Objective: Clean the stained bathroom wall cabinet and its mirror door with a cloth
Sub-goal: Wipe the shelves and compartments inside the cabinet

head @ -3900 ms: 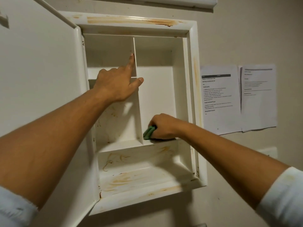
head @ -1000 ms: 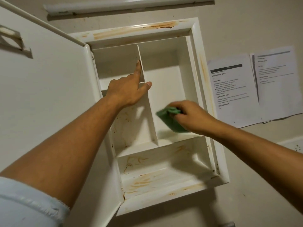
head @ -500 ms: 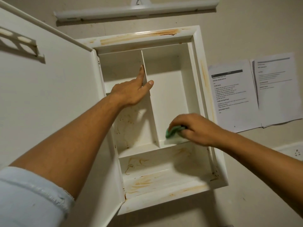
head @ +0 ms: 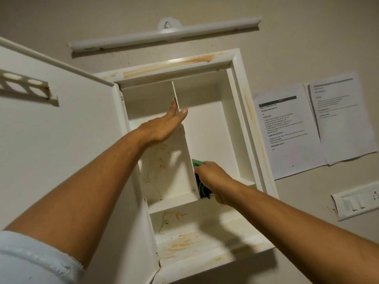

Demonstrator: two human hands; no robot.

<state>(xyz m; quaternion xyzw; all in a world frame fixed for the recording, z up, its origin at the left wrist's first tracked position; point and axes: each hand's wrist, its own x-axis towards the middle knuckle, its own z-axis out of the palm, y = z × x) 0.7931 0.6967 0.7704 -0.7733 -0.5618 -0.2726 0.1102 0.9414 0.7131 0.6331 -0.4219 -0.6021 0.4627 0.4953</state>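
Observation:
The white wall cabinet (head: 239,83) hangs open, with orange-brown stains on its top frame, right frame, lower shelf and left compartment. Its door (head: 61,144) swings out to the left, showing its plain white back. My left hand (head: 164,125) rests with straight fingers against the vertical divider (head: 187,152), thumb on its right side. My right hand (head: 213,179) grips a green cloth (head: 197,162) low in the right compartment, pressed against the divider's right face. Most of the cloth is hidden behind the hand.
A white tube light (head: 164,34) is mounted above the cabinet. Two printed paper sheets (head: 313,124) are stuck on the wall to the right. A white switch plate (head: 356,201) sits below them. A small rack (head: 26,87) is fixed on the door's back.
My right hand with the cloth has moved left, from the right compartment's shelf to the divider's right face. The camera has tilted up slightly. My left hand stays on the divider.

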